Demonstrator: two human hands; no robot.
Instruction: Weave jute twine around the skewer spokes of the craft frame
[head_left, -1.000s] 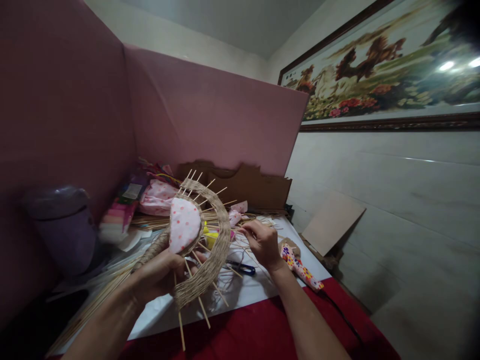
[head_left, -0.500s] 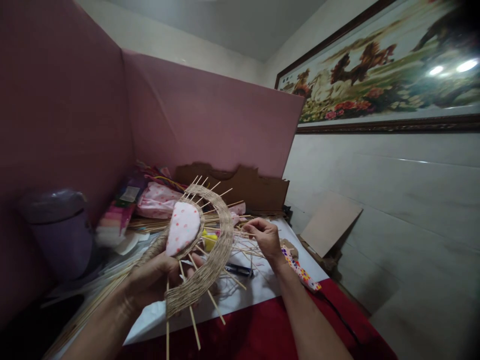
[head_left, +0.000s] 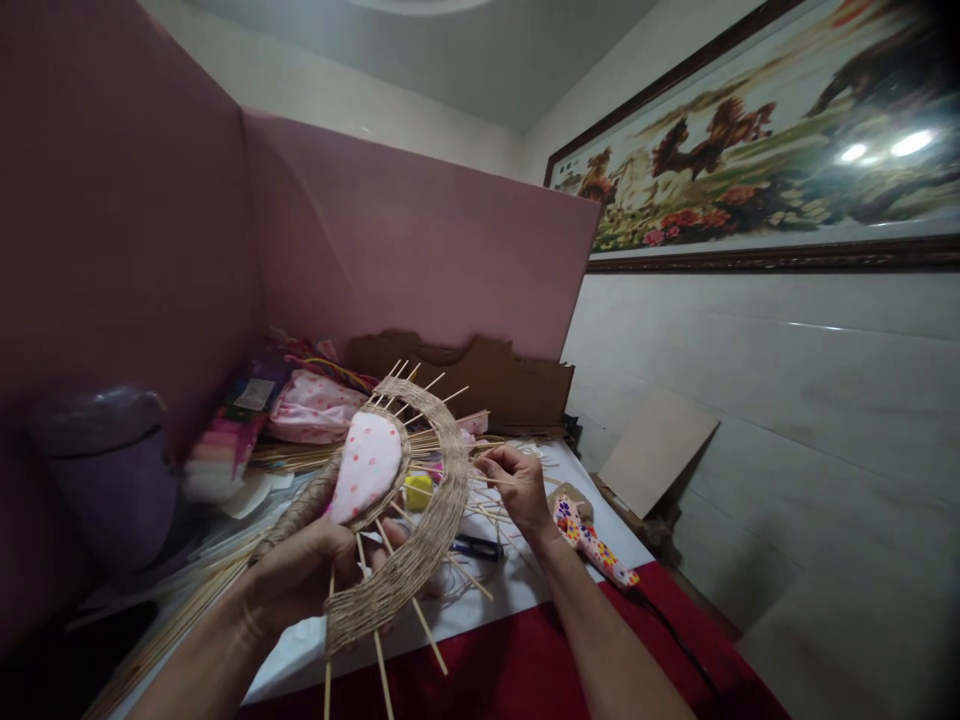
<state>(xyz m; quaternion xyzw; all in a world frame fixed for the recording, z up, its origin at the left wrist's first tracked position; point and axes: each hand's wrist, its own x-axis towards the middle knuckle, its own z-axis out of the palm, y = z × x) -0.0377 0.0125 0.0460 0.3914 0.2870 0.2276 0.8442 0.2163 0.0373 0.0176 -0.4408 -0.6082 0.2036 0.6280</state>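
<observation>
My left hand (head_left: 304, 570) grips a woven piece (head_left: 424, 535) upright over the table: a curved band of jute twine wound across thin wooden sticks that poke out all round. A white pad with pink dots (head_left: 367, 465) fills its middle. My right hand (head_left: 517, 487) is just right of the band, fingers pinched on a thin wooden stick (head_left: 495, 480) that runs toward the weave. Loose sticks (head_left: 491, 515) lie on the white sheet (head_left: 480, 600) below both hands.
A patterned glue gun (head_left: 592, 545) and dark-handled scissors (head_left: 480, 547) lie on the sheet beside a red cloth (head_left: 525, 670). A purple lidded bin (head_left: 105, 470), fabric bundles and cardboard pieces (head_left: 495, 380) crowd the back. Pink panels wall off the left and rear.
The woven piece has tilted and dropped slightly in my left hand. My right hand has shifted a little left and up toward the band, still pinched.
</observation>
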